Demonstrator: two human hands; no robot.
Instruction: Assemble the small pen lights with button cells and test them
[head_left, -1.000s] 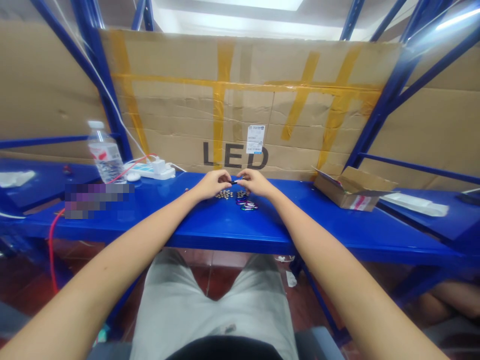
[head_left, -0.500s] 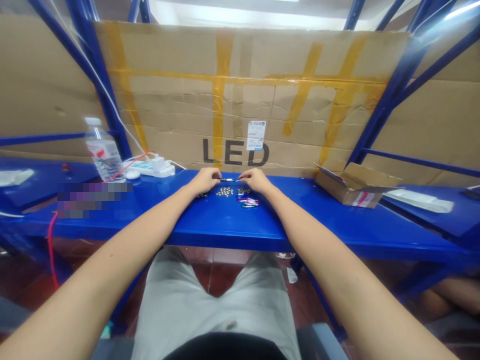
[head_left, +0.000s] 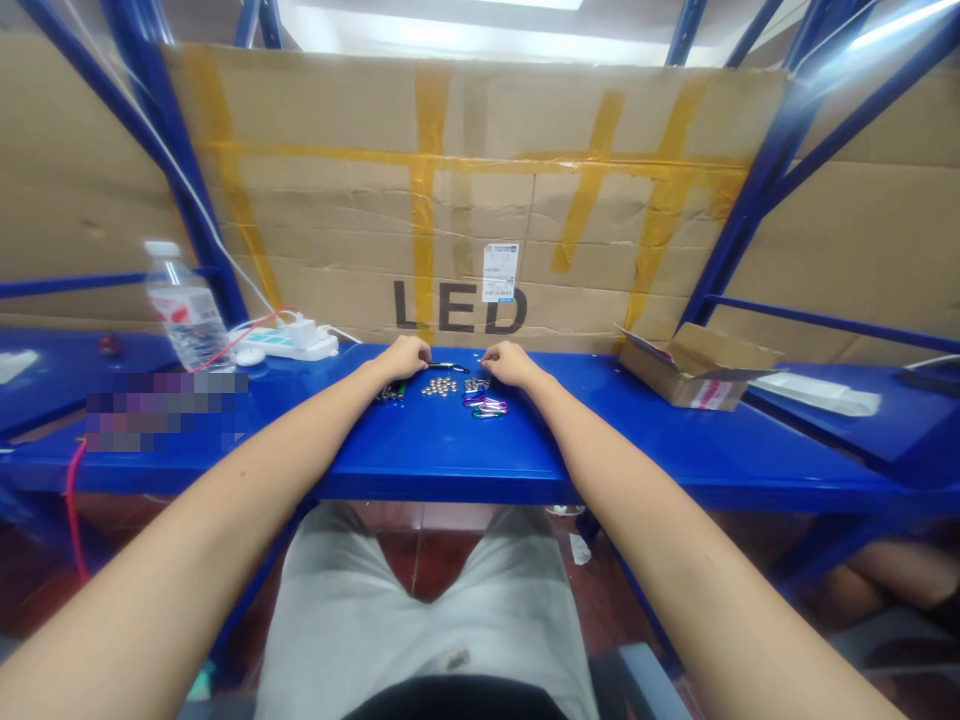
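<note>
Presently, I judge this step as fine handling: my left hand (head_left: 405, 356) pinches a slim dark piece (head_left: 451, 367); whether my right hand (head_left: 512, 363) holds something, I cannot tell. Next needs steady precision.

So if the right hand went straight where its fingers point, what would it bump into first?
Probably the dark rod that the left hand holds: the right hand points across at its free end. Depth is unclear, so it might just miss.

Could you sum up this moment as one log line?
Left hand: holds slim black pen-like object | Right hand: apart from it, grip unclear | Glossy blue table: small shiny metal pieces, multicoloured loop-shaped clips
</note>
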